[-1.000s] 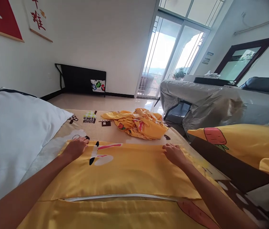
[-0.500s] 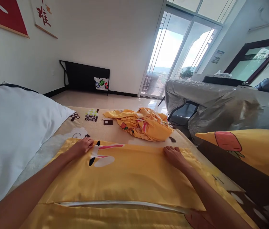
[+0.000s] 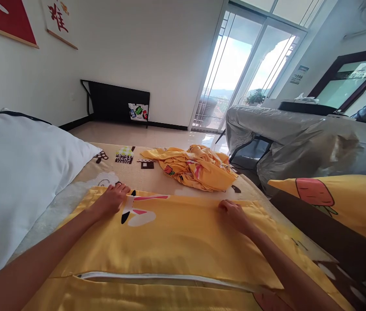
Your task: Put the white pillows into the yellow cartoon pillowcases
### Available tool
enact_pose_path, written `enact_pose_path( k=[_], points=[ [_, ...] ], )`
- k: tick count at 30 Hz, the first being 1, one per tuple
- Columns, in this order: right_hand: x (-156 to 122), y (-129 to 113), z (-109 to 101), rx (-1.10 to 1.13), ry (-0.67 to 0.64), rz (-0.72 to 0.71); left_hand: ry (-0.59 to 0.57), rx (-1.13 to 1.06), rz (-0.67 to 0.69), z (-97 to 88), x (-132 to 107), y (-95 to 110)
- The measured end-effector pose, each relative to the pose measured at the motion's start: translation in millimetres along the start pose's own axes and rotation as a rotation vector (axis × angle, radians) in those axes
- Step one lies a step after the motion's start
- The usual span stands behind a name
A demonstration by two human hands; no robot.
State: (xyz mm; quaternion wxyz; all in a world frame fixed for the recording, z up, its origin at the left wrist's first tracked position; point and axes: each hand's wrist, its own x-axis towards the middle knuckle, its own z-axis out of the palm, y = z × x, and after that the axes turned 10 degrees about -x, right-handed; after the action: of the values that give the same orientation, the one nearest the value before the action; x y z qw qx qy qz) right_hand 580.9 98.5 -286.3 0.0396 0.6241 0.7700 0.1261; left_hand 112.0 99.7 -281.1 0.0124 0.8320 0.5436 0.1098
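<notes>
A yellow pillowcase [image 3: 176, 233] with a cartoon print lies flat before me, a white pillow showing through its open zip edge [image 3: 157, 278] near me. My left hand [image 3: 113, 198] rests on the far left part of the pillowcase, fingers spread flat on the fabric. My right hand [image 3: 233, 211] presses on the far right part, fingers curled down onto the cloth. Both arms reach forward over the pillowcase.
A crumpled yellow cloth [image 3: 195, 168] lies beyond on a patterned mat [image 3: 131, 166]. A white pillow [image 3: 17, 172] sits at the left, another yellow pillow [image 3: 345, 201] at the right. A covered sofa [image 3: 293, 134] and glass doors [image 3: 234, 65] stand behind.
Both hands have shifted slightly along the pillowcase's far edge, the left a little to the right and the right a little to the left. The view tilted a bit.
</notes>
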Motion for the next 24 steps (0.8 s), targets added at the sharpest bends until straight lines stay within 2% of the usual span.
enact_pose_path(
  k=[4,7,10,14,17,19,21,24],
  points=[
    [-1.8,-19.1,3.4,0.215,-0.080,-0.095,0.098,-0.002,0.065,10.1,8.4,25.9],
    [0.8,-29.8,-0.4,0.186,-0.106,-0.073,0.100,-0.011,0.039,23.0,18.0,32.9],
    [2.4,-36.0,-7.3,0.125,-0.071,-0.107,0.119,-0.012,0.013,29.9,23.0,31.3],
    [2.3,-40.2,-10.6,0.015,0.018,-0.090,0.145,-0.003,-0.029,26.3,21.8,28.5],
    [0.0,-45.2,-11.4,-0.034,0.051,-0.018,0.175,0.023,-0.092,19.1,19.2,38.6],
    [-5.9,-57.0,-15.8,-0.022,0.083,0.035,0.197,0.040,-0.109,16.6,16.4,59.3],
    [-16.1,-79.8,-23.3,0.088,0.131,0.018,0.160,-0.025,-0.022,18.8,12.0,92.8],
    [-33.3,-123.3,-33.6,0.329,0.140,-0.196,0.015,-0.272,0.195,30.2,4.0,149.6]
  ],
)
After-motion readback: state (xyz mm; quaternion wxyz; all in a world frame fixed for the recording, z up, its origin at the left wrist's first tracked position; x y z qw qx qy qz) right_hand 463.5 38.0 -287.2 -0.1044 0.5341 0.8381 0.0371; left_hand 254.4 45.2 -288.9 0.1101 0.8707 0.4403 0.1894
